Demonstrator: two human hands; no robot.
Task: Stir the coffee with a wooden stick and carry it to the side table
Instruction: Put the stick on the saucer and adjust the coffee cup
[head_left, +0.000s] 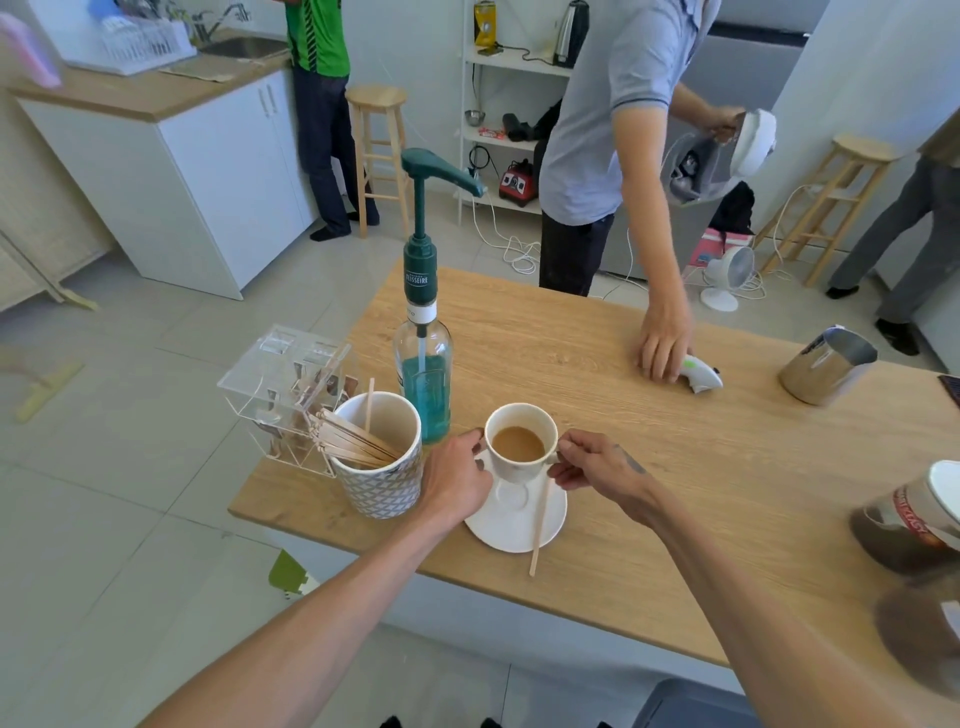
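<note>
White ceramic cup of milky coffee (521, 440) sits gripped between your left fingers (475, 448) and right fingers (567, 451), lifted just above its saucer (511, 525); raise it level, leaving the wooden stick (539, 525) below your right fingers.

My 2 arms are bare, with no sleeves. My right hand (597, 465) has a small dark mark on its back. My left hand (457, 480) is plain.
</note>
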